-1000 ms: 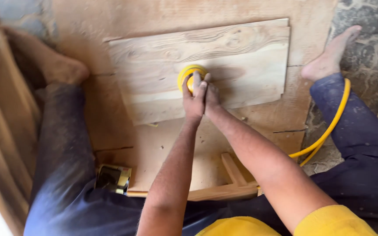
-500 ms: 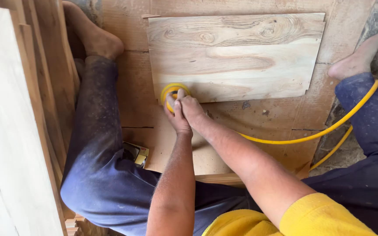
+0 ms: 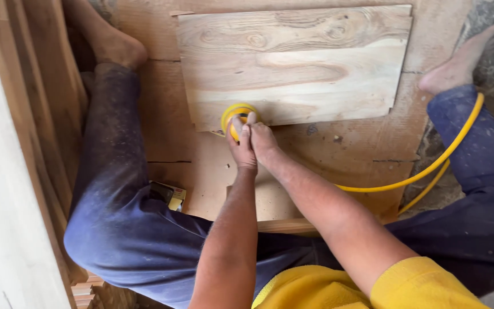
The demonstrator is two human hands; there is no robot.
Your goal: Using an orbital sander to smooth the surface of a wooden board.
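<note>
Small box (image 3: 170, 195) lay near the left thigh. Left hand (image 3: 242, 150) and right hand (image 3: 264, 143) sat side by side, fingers clamped on the yellow sander (image 3: 234, 116) at the wooden board's (image 3: 293, 63) near left edge. Yellow hose (image 3: 430, 166) ran right.

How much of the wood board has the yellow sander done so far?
Hard to tell what is finished: the pale board looks much the same all over. In hand: the left hand and right hand press the round yellow sander on the board's near left corner, its yellow hose trailing to the right. The wide area beyond the sander may still need sanding.
</note>
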